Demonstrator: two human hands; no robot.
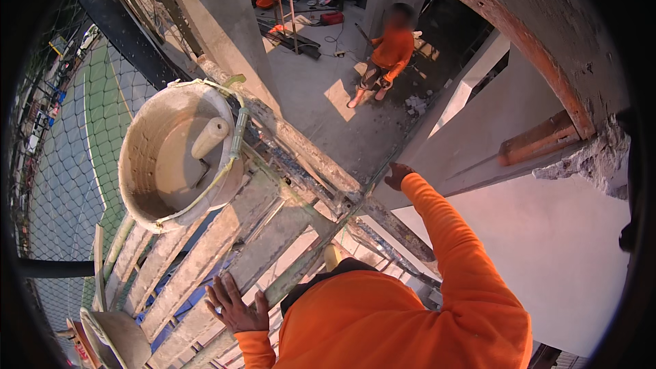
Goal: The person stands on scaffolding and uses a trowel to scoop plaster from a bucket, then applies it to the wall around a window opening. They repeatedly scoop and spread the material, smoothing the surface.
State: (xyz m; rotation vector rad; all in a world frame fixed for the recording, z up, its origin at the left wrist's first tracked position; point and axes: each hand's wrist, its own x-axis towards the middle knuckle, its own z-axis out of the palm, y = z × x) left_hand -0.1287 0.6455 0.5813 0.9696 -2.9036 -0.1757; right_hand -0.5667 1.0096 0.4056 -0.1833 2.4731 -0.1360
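Left hand (pixel 236 306): open, palm down, fingers spread, thumb apart; laid on a wooden plank (pixel 266 253) of the platform, holding nothing that shows. Ring on one finger.

Right hand (pixel 398 175): arm stretched forward, fingers partly bent, beside a thin green bar (pixel 374 184); whether it grips the bar, cannot tell.

Plank: one of several grey, stained boards with gaps between, below and to the left of the body.

Bucket (pixel 140 195): large, pale, crusted, standing at the far left end of the boards; sleeved wire handle lying against its rim. Inside: a paint roller (pixel 210 138), leaning on the wall.

Second bucket (pixel 119 342): lower left, partly out of view.

Pole (pixel 294 138): crusted, running slantwise past the large bucket.

Net (pixel 61 164): left, with a green court (pixel 104 89) beyond.

Co-worker (pixel 393 51): orange top, on the floor (pixel 311 96) below.

Red box (pixel 332 18): on that floor, farther back.
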